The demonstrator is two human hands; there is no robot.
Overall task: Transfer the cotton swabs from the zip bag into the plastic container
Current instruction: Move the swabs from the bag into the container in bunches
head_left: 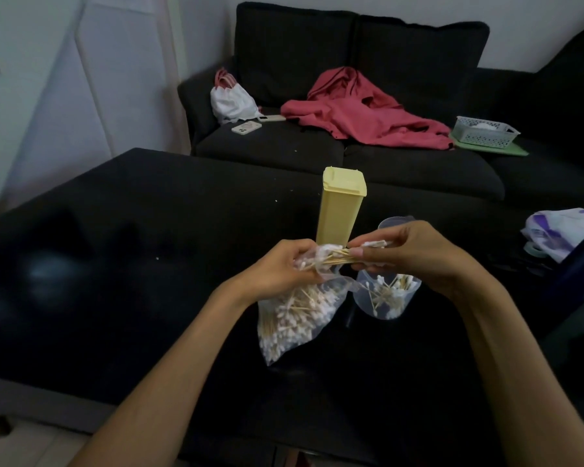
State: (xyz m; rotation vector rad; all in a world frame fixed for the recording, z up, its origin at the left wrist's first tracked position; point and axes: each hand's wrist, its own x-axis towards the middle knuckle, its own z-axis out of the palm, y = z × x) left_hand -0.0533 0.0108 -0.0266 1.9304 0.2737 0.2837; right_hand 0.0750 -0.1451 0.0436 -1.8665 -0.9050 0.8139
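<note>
Left hand clenched the mouth of the zip bag, which hung over the black bench, still well filled. Right hand pinched a bundle of cotton swabs drawn from the opening, above the clear plastic container, partly filled. Swabs judged light, thin-stemmed, prone to scatter; best taken mid-stem as a bunch. Bag film limp, likely slippery; hold near the mouth.
</note>
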